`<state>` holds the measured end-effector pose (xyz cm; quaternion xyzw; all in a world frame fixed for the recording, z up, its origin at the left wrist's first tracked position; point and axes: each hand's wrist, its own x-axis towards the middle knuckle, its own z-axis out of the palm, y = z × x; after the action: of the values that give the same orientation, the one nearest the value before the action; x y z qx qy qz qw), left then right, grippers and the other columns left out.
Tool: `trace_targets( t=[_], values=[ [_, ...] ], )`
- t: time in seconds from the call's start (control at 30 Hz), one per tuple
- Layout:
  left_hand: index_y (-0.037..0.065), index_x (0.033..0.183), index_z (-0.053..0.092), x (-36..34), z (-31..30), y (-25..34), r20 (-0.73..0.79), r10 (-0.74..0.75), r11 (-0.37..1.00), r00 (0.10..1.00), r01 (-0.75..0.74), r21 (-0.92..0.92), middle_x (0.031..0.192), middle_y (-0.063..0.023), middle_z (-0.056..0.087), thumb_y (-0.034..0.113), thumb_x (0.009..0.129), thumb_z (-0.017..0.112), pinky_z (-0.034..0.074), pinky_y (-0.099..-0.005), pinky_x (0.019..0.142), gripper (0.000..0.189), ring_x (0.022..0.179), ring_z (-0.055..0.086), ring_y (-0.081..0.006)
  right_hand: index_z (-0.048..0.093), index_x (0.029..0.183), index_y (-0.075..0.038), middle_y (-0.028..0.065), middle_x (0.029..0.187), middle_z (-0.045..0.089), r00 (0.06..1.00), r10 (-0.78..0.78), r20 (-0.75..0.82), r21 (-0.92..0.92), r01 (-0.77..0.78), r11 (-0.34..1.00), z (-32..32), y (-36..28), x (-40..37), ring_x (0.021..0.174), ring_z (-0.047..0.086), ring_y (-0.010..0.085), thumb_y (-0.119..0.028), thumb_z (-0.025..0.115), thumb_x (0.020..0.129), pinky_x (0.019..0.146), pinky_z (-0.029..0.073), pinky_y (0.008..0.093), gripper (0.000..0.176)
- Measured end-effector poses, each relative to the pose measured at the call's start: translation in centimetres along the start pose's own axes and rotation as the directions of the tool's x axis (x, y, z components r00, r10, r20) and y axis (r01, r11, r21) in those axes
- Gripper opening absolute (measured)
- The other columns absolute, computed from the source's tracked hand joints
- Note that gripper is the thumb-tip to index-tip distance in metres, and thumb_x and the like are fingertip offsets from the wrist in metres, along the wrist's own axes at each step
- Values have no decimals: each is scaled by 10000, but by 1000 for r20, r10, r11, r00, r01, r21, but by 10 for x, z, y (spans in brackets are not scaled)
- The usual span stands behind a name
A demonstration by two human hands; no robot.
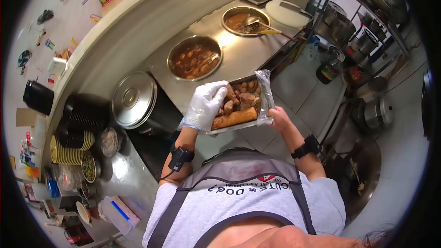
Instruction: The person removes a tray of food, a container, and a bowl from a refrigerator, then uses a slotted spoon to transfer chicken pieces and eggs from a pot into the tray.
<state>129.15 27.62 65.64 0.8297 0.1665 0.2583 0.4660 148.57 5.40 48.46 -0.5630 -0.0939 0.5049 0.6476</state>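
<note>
A rectangular metal tray (pixel 232 130) is held in front of my apron. In it lie brown pieces of meat (pixel 248 101), a long golden-brown roll (pixel 235 118) and several small round brown items (pixel 248 85). Clear plastic wrap (pixel 263 87) bunches along the tray's right side. My right hand (pixel 279 118), bare, grips the right edge through the wrap. My left hand (pixel 206 104) wears a thin clear plastic glove and reaches over the left edge. Its fingers are curled together against the meat; what they pinch is hidden.
Two round pots of brown stew (pixel 194 58) (pixel 245 21) are set in the steel counter ahead, the farther one with a ladle (pixel 253 21). A lidded pot (pixel 133 99) and stacked bowls (pixel 69 149) stand left. At right are a pot rack (pixel 367 23) and a wok (pixel 360 170).
</note>
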Motion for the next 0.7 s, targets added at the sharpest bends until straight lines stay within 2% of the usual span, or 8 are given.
trace_targets(
  t=[0.13, 0.37, 0.5, 0.53, 0.57, 0.6, 0.63, 0.7],
  values=[
    [-38, 1128, 661, 60, 43, -32, 12, -43, 999, 999, 43, -9, 980, -161, 716, 127, 918, 606, 506, -336, 849, 273, 918, 665, -238, 611, 989, 19, 75, 847, 640, 997, -36, -68, -81, 30, 996, -53, -52, 68, 685, 621, 181, -45, 535, 765, 535, 518, 308, 245],
    [57, 1084, 636, 178, 135, -98, 193, 112, 848, 975, -195, 492, 973, -189, 658, 167, 841, 610, 485, -463, 862, 268, 957, 617, -381, 597, 994, 43, 100, 899, 650, 994, 24, -104, -4, -24, 1000, -109, -93, 176, 756, 657, 200, -16, 541, 826, 576, 541, 314, 188],
    [81, 1188, 576, 243, 190, -137, 288, 2, 744, 957, -194, 640, 1164, -168, 594, 212, 755, 694, 495, -463, 863, 467, 1000, 611, -373, 609, 1003, 64, 124, 930, 662, 991, 11, -134, -84, -23, 996, -126, -113, 214, 794, 676, 204, -48, 616, 854, 610, 570, 322, 187],
    [87, 1229, 550, 258, 197, -137, 346, -86, 723, 934, -180, 667, 1259, -156, 553, 212, 747, 695, 497, -461, 868, 518, 1016, 617, -345, 617, 983, 72, 124, 919, 665, 994, 17, -111, -230, -42, 972, -134, -119, 222, 790, 679, 203, -76, 656, 854, 637, 584, 327, 200],
    [38, 1181, 585, 268, 215, -165, 303, 8, 704, 953, -221, 675, 1128, -171, 631, 188, 763, 672, 524, -454, 802, 453, 940, 648, -333, 624, 963, 80, 124, 909, 668, 995, 37, -92, -375, -69, 925, -144, -122, 224, 786, 681, 202, -104, 697, 855, 663, 597, 331, 225],
    [49, 1016, 635, 286, 230, -185, 270, 24, 645, 963, -221, 731, 967, -149, 653, 210, 755, 689, 533, -453, 748, 311, 871, 661, -324, 640, 898, 86, 99, 835, 667, 995, 28, -101, -240, -51, 969, -148, -122, 224, 749, 675, 196, -143, 729, 856, 680, 595, 319, 250],
    [60, 851, 686, 295, 242, -192, 244, 30, 585, 969, -215, 782, 806, -127, 674, 232, 746, 707, 542, -452, 695, 202, 801, 674, -315, 645, 873, 63, 67, 762, 644, 994, 61, -90, -348, -89, 933, -156, -123, 228, 690, 670, 192, -141, 721, 869, 622, 580, 303, 217],
    [65, 801, 698, 302, 257, -201, 238, 27, 558, 971, -212, 803, 748, -117, 671, 247, 753, 696, 537, -445, 671, 188, 761, 672, -313, 646, 869, 27, 53, 744, 630, 974, 183, -134, -475, -225, 850, -166, -126, 232, 600, 636, 157, -147, 712, 878, 542, 553, 285, 186]
  ],
)
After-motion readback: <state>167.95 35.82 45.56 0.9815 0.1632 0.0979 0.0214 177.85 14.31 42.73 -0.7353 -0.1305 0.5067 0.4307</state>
